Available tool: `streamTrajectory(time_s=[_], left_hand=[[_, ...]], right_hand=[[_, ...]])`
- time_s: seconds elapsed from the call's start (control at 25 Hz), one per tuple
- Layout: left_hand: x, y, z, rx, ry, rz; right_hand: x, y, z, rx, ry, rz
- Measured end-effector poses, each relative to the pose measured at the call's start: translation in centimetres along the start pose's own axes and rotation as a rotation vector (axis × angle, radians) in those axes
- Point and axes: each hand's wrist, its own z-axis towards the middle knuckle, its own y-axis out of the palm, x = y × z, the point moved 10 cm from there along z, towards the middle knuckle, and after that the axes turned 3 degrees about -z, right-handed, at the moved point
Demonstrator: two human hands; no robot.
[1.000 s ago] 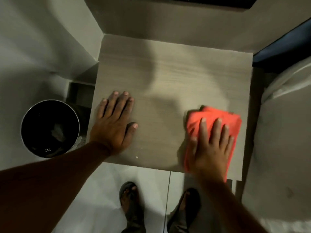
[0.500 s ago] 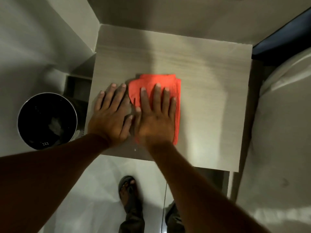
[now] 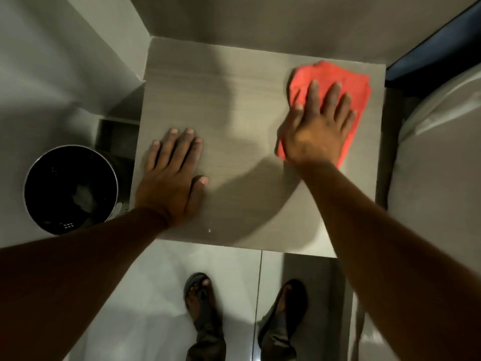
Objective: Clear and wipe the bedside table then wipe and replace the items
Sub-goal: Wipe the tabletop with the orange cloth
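- Wiping, step in hand: my right hand presses a red cloth flat on the worktop, at its far right corner. I judge this the wiping stage; replacing the items is not yet begun.
- Right fingers: spread wide and laid flat on the cloth, gripping nothing; the palm bears down so the whole cloth drags with it. Cloth shows beyond my fingertips and along both sides of the hand, folded into a thick pad.
- Left hand: flat on the bare worktop near its left front edge, well apart from the cloth. Left fingers extended and close together, holding nothing. I judge it is placed there to brace me and steady the table against the push.
- Worktop: pale wood-grain, bare apart from my hands and the cloth; the items are out of view. A small pale speck lies just behind my left wrist, near the front edge, likely needing a pass.
- Bin: round, dark inside, on the floor to the outside of my left hand, beside the table.
- Bed: pale bedding just beyond my right fingers, past the worktop's right edge.
- Feet in sandals on the tiled floor, below the front edge.
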Motion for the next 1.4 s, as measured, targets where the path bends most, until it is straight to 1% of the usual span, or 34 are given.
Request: streamTrajectory(time_s=[0.08,0.12,0.2,0.24,0.28,0.36,0.44,0.52,0.6,0.68,0.76,0.84,0.88,0.92,1.0,1.04,1.08,1.12,1.2,1.28,1.32,1.4], left_hand=[[0.0,0.0,-0.1,0.009,0.006,0.002],[0.0,-0.1,-0.1,0.011,0.010,0.011],[0.1,-0.1,-0.1,0.015,0.007,0.021],[0.1,-0.1,0.0,0.013,0.003,0.023],[0.1,-0.1,0.0,0.008,0.002,0.021],[0.0,-0.1,0.1,0.010,0.004,0.016],[-0.1,-0.1,-0.1,0.013,0.008,0.032],[-0.1,-0.2,-0.1,0.023,0.005,0.028],[-0.1,-0.3,0.0,0.016,-0.004,0.017],[-0.1,-0.2,0.0,0.009,-0.001,0.014],[0.0,-0.1,0.0,0.015,0.013,0.014],[0.0,-0.3,0.0,0.038,0.022,0.015],[0.0,-0.3,-0.1,0.040,0.022,0.016],[0.0,-0.2,-0.1,0.036,0.021,0.014],[0.1,-0.3,0.1,0.042,0.025,0.013],[0.1,-0.3,0.1,0.047,0.031,0.022],[0.0,-0.2,0.0,0.046,0.035,0.025],[-0.1,-0.2,0.0,0.045,0.035,0.021],[0.0,-0.3,0.0,0.043,0.037,0.015],[0.0,-0.2,0.1,0.038,0.033,0.026],[-0.1,-0.1,0.0,0.028,0.027,0.022],[-0.2,-0.2,0.0,0.020,0.026,0.024]], right_hand=[[-3.8,0.9,2.7,-0.017,-0.075,-0.019],[-6.2,1.6,1.9,-0.037,-0.140,-0.019],[-9.5,3.0,-3.0,-0.063,-0.270,0.005],[-9.9,3.3,-6.5,-0.062,-0.323,0.005],[-9.3,3.2,-10.3,-0.065,-0.365,0.006],[-4.9,2.6,-16.8,-0.089,-0.402,-0.019],[1.9,1.6,-19.1,-0.141,-0.333,-0.093],[7.5,0.2,-16.2,-0.162,-0.183,-0.120],[9.0,-1.0,-10.6,-0.113,-0.072,-0.120],[6.7,-1.5,-3.7,-0.039,-0.041,-0.094],[2.9,-0.8,2.3,-0.016,-0.053,-0.066],[-1.3,0.6,4.4,-0.030,-0.071,-0.070],[-3.7,1.1,3.9,-0.036,-0.126,-0.072],[-6.3,1.8,2.5,-0.048,-0.227,-0.078],[-10.3,2.7,-0.9,-0.097,-0.494,-0.081],[-10.6,2.7,-1.5,-0.118,-0.586,-0.079],[-9.7,2.3,-1.0,-0.121,-0.616,-0.086],[-7.5,1.5,0.5,-0.104,-0.562,-0.098],[-0.8,-0.5,4.2,-0.043,-0.315,-0.115],[4.8,-1.5,6.1,-0.036,-0.100,-0.101],[6.2,-1.7,6.2,-0.024,-0.015,-0.096],[7.0,-1.8,6.3,0.019,0.165,-0.077]])
